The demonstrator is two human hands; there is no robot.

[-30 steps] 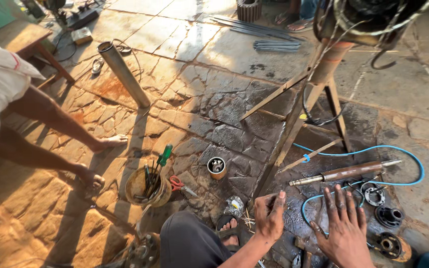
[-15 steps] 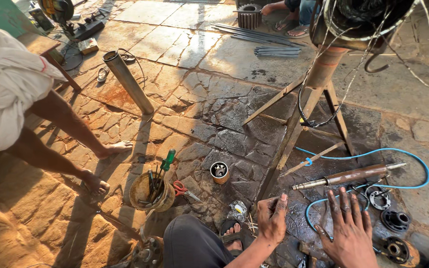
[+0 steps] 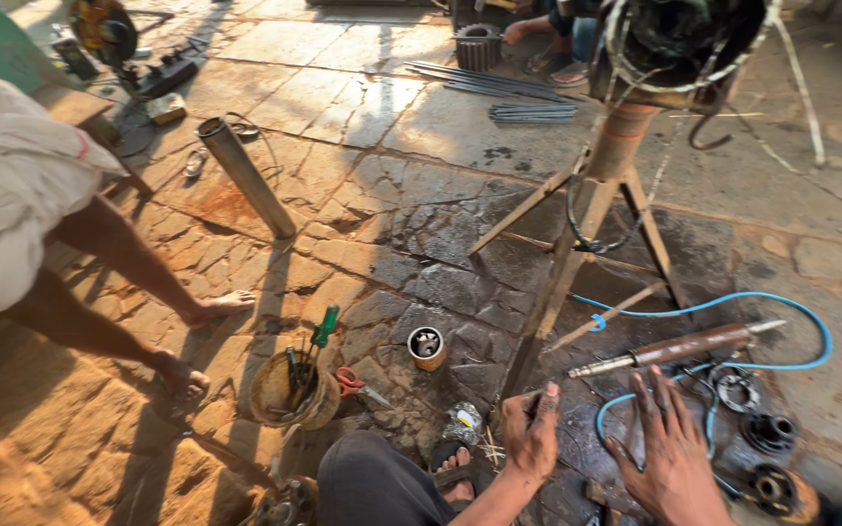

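Compared with a second earlier both hands had barely shifted: the right hand [image 3: 672, 458] stayed spread open, holding nothing, just short of the rusty brown metal shaft [image 3: 679, 348] and blue hose [image 3: 635, 399], while the left hand [image 3: 530, 433] stayed loosely curled, grip unclear.

Rusty brown shaft [image 3: 679, 348] with silver stepped tip lies on the dark oily stone floor, tip pointing left, just beyond the right hand. Blue hose [image 3: 723, 302] loops around it, curling back near the fingers. Dark round flanges [image 3: 770, 431] lie right of the hand.
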